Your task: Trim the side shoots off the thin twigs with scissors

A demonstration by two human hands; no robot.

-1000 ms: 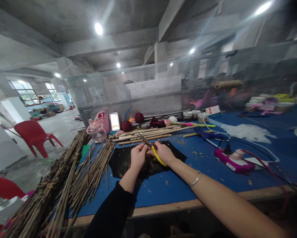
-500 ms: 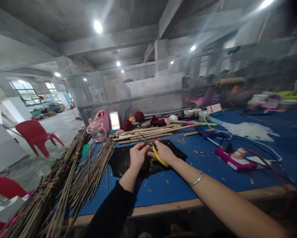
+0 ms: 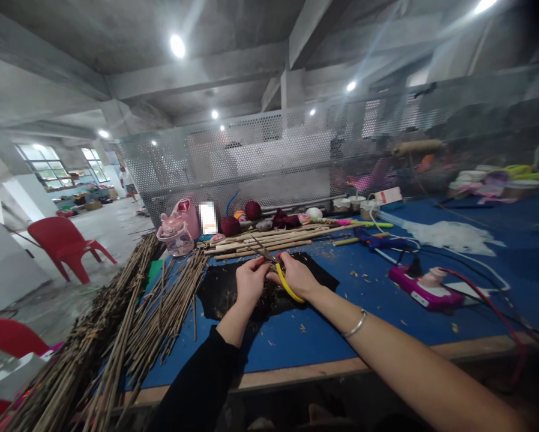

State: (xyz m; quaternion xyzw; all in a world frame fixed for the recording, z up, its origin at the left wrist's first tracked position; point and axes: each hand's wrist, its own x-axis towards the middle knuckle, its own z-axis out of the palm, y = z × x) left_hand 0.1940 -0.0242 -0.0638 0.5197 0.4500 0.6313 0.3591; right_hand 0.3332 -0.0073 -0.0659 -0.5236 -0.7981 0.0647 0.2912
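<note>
My right hand (image 3: 296, 276) is closed on a pair of scissors with yellow handles (image 3: 288, 287); the blades point up and to the left. Close beside it, my left hand (image 3: 250, 279) is pinched, and whatever its fingertips hold is too small to make out. Both hands are over a black cloth (image 3: 219, 294) strewn with brown scraps. Left of the cloth lies a spread of thin dry stalks (image 3: 168, 309). Several thicker peeled sticks (image 3: 269, 245) lie behind the cloth.
A large bundle of stalks (image 3: 93, 324) runs along the table's left side. Yarn balls (image 3: 252, 210) and a pink-lidded jug (image 3: 179, 240) stand at the back. On the right are a purple power strip (image 3: 425, 289), cables and a glue gun (image 3: 382, 241). A person (image 3: 126, 181) stands far left.
My hands stay almost in the same place, with the scissors still in my right hand. A person has come into sight in the far left background.
</note>
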